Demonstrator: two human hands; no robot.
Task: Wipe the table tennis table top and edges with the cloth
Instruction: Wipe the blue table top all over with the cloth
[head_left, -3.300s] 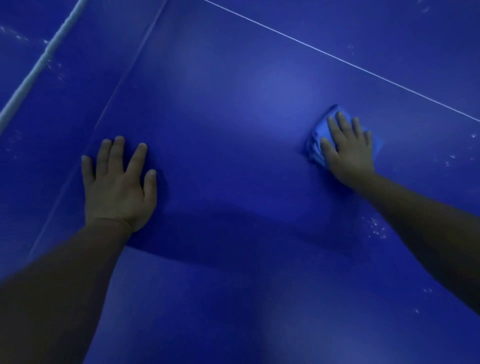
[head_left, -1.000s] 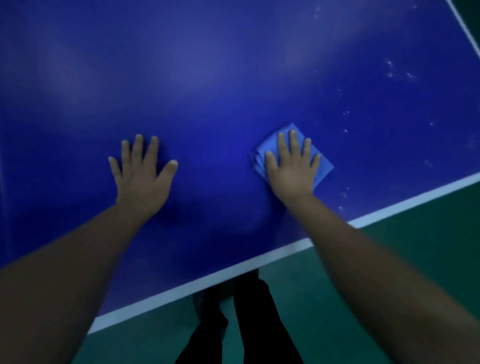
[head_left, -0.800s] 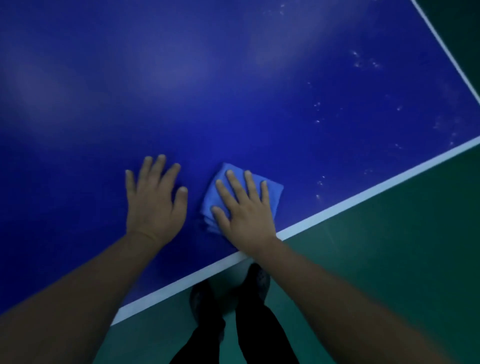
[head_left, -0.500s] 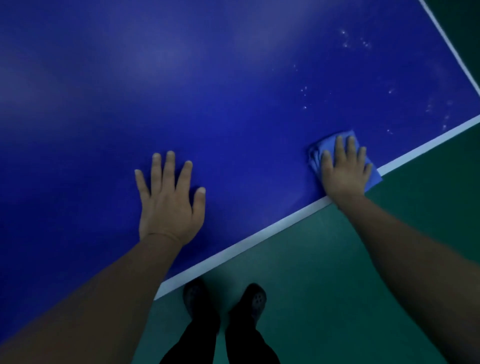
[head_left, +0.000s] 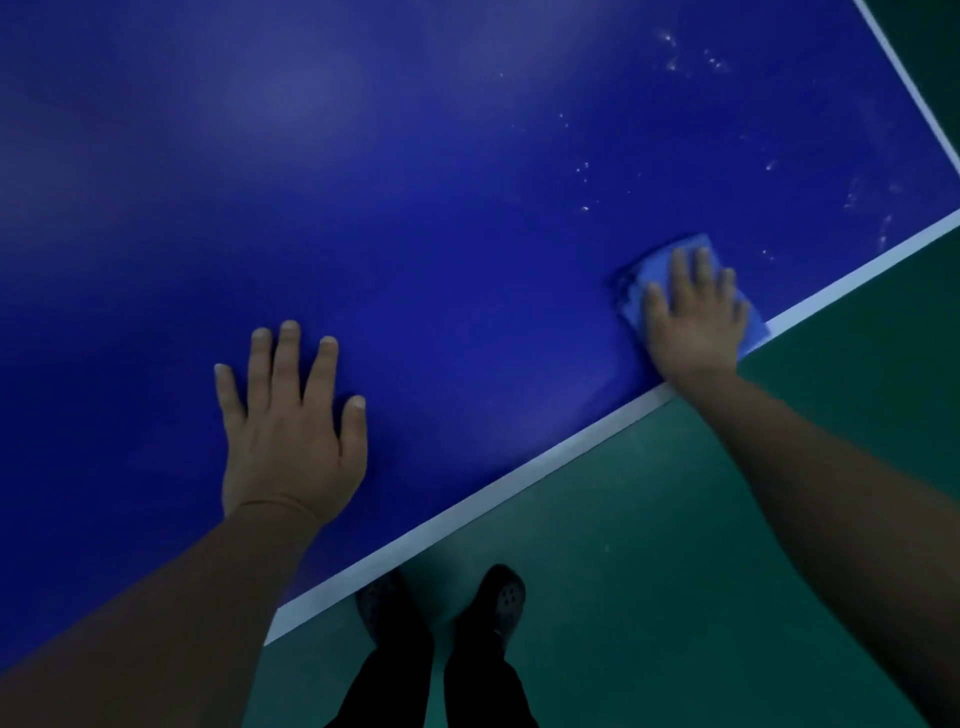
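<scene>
A: Head view. Left hand (head_left: 288, 431) flat on the blue table tennis table (head_left: 415, 182), fingers spread, holding nothing.

B: Right hand (head_left: 693, 322) laid flat on the folded blue cloth (head_left: 652, 273), fingers straight, pressing it down beside the white edge line (head_left: 519, 480).

A: Cloth near the table's corner, one tip over that line. Pale specks (head_left: 584, 171) scattered just beyond it.

B: Below, green floor (head_left: 649, 571) and two dark shoes (head_left: 501, 597).

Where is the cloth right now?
In the head view, the cloth lies flat under the right hand at right of frame, on the blue table top against its white near edge line.
</scene>
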